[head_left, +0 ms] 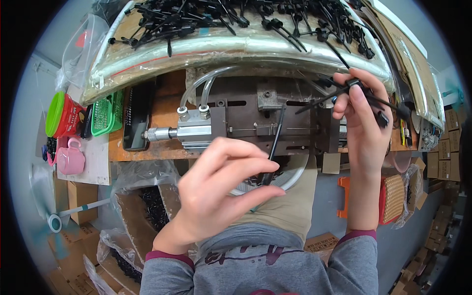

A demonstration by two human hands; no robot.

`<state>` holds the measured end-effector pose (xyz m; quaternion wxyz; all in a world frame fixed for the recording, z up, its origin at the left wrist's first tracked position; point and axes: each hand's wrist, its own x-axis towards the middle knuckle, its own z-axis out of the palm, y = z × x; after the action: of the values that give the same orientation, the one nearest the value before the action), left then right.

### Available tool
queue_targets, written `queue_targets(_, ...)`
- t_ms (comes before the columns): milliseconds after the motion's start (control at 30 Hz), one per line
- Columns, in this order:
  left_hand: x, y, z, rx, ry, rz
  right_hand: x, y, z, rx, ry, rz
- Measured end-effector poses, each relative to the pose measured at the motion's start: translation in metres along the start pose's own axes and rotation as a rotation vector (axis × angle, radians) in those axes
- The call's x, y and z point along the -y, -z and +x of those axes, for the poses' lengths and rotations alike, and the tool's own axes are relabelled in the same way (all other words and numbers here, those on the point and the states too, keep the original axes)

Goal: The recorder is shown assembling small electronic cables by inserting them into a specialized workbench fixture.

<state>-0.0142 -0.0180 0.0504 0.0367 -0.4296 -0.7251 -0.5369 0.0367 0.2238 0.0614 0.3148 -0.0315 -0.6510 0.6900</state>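
Note:
My left hand [209,187] is in front of the metal fixture, thumb and fingers pinching a single black cable tie [277,142] by its thick head. Its thin strap points up and slightly right, across the fixture. To the right, my right hand [366,123] is raised and closed around a small bunch of black cable ties [319,102] with blocky heads, their straps sticking out in several directions. Between and behind both hands sits the dark metal fixture [241,105], with a small block [268,98] at its back and a narrow slot along its middle.
A pneumatic cylinder [194,133] with clear hoses [209,81] joins the fixture's left side. Behind, a plastic-covered tray [246,46] bears a heap of black ties [187,17]. Left are a green basket [107,113], red tub [66,115] and pink cup [71,157]. An orange stool [344,196] stands right.

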Motion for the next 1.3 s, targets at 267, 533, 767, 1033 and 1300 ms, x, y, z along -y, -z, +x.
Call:
queue_targets(267, 0.036, -0.051, -0.03, 0.125, -0.161, 0.495, -0.011, 0.002, -0.045, 0.036, 0.247, -0.242)
queue_targets(533, 0.034, -0.048, -0.018, 0.17, -0.103, 0.523, -0.006, 0.011, -0.074, 0.2, 0.569, -0.734)
queue_targets(767, 0.016, -0.041, -0.007, 0.013, 0.111, -0.255, -0.015, -0.004, -0.086, 0.393, 0.598, -0.823)
queue_targets(1033, 0.022, -0.033, -0.019, 0.043, 0.175, -0.313, -0.023, -0.006, -0.091, 0.344, 0.483, -0.654)
queue_targets(1300, 0.036, -0.042, -0.026, 0.178, -0.119, 0.405, -0.016, 0.009, -0.089, 0.155, 0.133, -0.361)
